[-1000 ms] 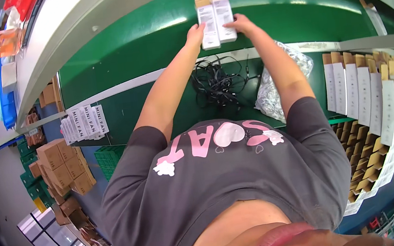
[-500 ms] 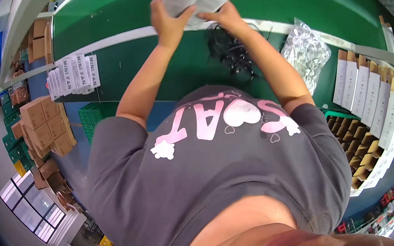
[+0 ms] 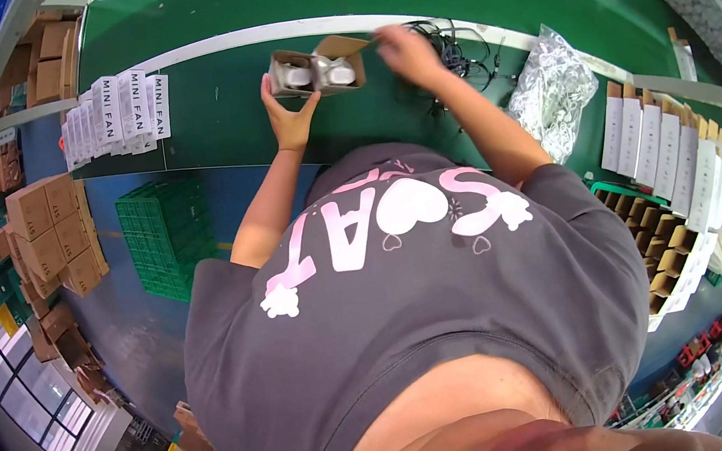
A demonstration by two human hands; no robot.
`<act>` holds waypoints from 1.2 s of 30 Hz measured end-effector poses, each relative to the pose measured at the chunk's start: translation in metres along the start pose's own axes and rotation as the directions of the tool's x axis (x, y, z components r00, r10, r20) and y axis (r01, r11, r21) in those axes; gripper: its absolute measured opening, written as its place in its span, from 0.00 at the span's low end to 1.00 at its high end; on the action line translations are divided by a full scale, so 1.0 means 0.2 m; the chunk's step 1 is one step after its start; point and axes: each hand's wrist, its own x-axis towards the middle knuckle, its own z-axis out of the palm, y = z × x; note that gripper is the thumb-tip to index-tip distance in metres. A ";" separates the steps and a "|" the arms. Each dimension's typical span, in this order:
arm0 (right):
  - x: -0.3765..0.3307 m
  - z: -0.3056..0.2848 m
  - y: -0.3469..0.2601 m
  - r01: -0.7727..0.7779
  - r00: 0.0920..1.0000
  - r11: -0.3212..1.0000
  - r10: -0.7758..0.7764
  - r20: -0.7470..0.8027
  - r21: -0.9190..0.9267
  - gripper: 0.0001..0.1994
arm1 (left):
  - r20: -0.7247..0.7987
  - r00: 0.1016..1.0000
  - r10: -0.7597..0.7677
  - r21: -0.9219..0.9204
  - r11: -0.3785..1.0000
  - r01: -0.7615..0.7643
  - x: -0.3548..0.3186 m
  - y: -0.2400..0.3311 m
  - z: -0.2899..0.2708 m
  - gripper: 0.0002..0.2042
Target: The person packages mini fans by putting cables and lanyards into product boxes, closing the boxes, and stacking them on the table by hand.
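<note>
Two small open cardboard boxes (image 3: 277, 89) stand side by side on the green bench, each with a white rounded item (image 3: 341, 74) inside. My left hand (image 3: 291, 121) grips the boxes from the near side, thumb and fingers spread along their walls. The right box has a raised brown flap (image 3: 342, 44). Just beyond that flap is my right hand (image 3: 408, 55), smeared by motion, so its fingers cannot be read. A tangle of black cables (image 3: 453, 54) lies beside the right hand, partly hidden behind the forearm.
Closed white boxes (image 3: 125, 109) stand in rows at the bench's left. Right of the cables lies a clear bag of silvery packets (image 3: 555, 90). More white boxes (image 3: 641, 138) and a crate of open boxes (image 3: 657, 255) are at far right. A green crate (image 3: 166, 237) stands on the floor.
The boxes have come down from the far side onto the near part of the bench, now with openings showing. My right hand has let go of them and moved right, toward the cables.
</note>
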 end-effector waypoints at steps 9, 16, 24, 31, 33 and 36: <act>-0.08 0.15 0.01 -0.013 0.997 0.995 0.005 -0.080 -0.100 0.13 | -0.059 0.992 0.108 0.283 0.955 -0.087 0.01 -0.05 0.04 0.49; -0.02 0.44 -0.22 -0.126 0.989 0.965 0.139 0.042 -0.229 0.18 | 0.113 0.992 -0.061 0.082 0.995 0.052 -0.01 -0.17 -0.02 0.42; 0.04 0.35 -0.16 -0.126 0.974 0.992 0.123 0.192 0.004 0.14 | 0.110 0.994 0.026 0.045 0.998 -0.031 -0.08 -0.23 -0.05 0.39; -0.05 -0.40 0.56 -0.438 0.889 0.655 0.213 -0.405 -0.616 0.12 | 0.072 0.997 0.012 -0.038 0.999 -0.009 -0.13 -0.12 -0.13 0.31; -0.14 -0.45 0.67 -0.419 0.907 0.566 0.300 -0.296 -0.710 0.10 | 0.055 0.997 -0.063 -0.107 0.992 0.069 -0.13 -0.08 -0.18 0.23; -0.11 -0.52 0.70 -0.462 0.799 0.584 0.600 -0.028 -0.667 0.10 | 0.170 0.981 -0.092 -0.022 0.995 0.097 -0.16 -0.12 -0.30 0.17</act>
